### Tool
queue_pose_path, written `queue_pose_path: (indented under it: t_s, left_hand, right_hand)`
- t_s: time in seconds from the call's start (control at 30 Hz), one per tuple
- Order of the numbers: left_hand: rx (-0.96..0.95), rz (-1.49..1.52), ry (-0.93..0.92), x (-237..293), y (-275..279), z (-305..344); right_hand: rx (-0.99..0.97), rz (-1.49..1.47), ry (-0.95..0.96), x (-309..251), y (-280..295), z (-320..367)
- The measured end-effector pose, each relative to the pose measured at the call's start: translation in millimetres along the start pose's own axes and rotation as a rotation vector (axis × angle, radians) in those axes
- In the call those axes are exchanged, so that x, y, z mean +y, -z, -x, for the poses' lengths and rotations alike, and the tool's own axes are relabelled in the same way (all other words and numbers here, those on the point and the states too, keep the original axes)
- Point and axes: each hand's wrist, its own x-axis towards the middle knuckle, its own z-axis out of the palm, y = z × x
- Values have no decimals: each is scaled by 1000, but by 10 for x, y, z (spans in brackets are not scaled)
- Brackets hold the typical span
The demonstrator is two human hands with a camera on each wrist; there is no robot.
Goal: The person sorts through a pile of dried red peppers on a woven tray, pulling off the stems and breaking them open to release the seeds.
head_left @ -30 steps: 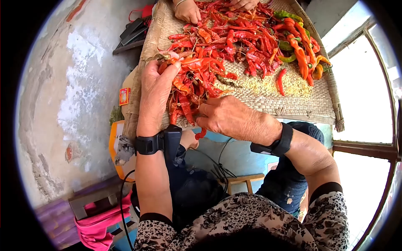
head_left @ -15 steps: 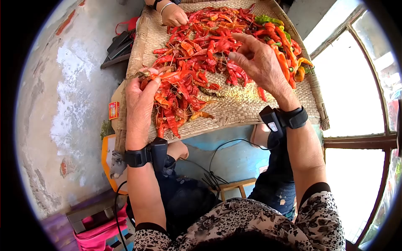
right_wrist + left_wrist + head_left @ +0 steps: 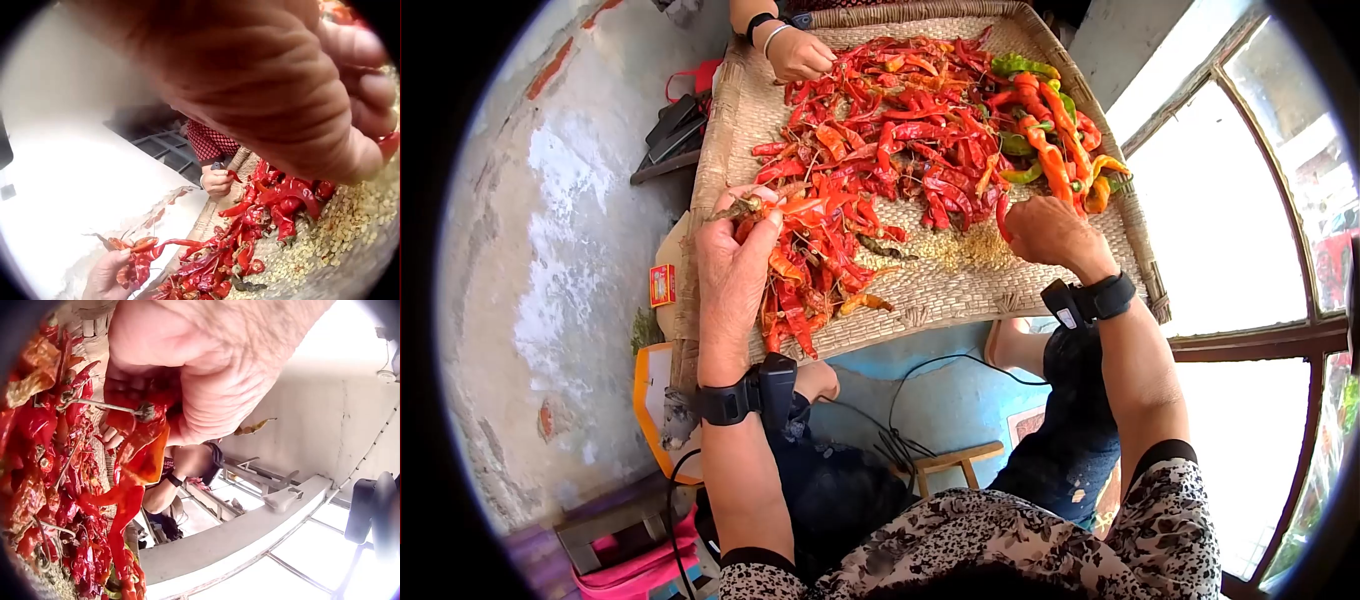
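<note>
My left hand (image 3: 735,265) grips the upper end of a bunch of dried red chilies (image 3: 825,240) at the tray's left side; stems and an orange-red chili (image 3: 150,456) show by the palm in the left wrist view. My right hand (image 3: 1055,235) is at the right of the woven tray (image 3: 940,300), beside pale seeds (image 3: 975,250). Its curled fingers pinch a red chili (image 3: 1003,215), whose tip (image 3: 389,145) shows at the fingertips in the right wrist view. A heap of red chilies (image 3: 900,130) lies across the tray's middle.
Another person's hand (image 3: 800,55) is over the tray's far left corner. Fresh orange and green chilies (image 3: 1050,150) lie at the right. A wall stands at the left, with a small red box (image 3: 662,285) beside the tray. A wooden stool (image 3: 955,462) and cables are below.
My right hand has gone from the bunch's lower end, up over the heap, then down to the right side, where it has taken hold of a chili. My left hand keeps its grip.
</note>
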Motion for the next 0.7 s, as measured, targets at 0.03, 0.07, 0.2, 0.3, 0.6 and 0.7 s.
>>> queue_pose_path:
  t_s: [0.03,0.07,0.2,0.3,0.6,0.7]
  left_hand:
    - [0,3,-7,11,-6,-1]
    - [-8,-4,-5,18,-10,1]
    - [-13,-31,5,59,-16,36]
    - [-66,-52,-25,42,-29,46]
    - [-199,-71,-74,2,-63,73]
    - [-240,-48,-83,-57,-46,54]
  right_hand:
    - [-11,-22,10,-5,111,35]
    - [-5,-17,8,-22,239,64]
    - [-137,-595,217,-185,559,50]
    - [330,-1285,44,-327,551,-105]
    - [161,-1178,276,-970,557,-320]
    - [275,-1246,259,-1169,415,-422]
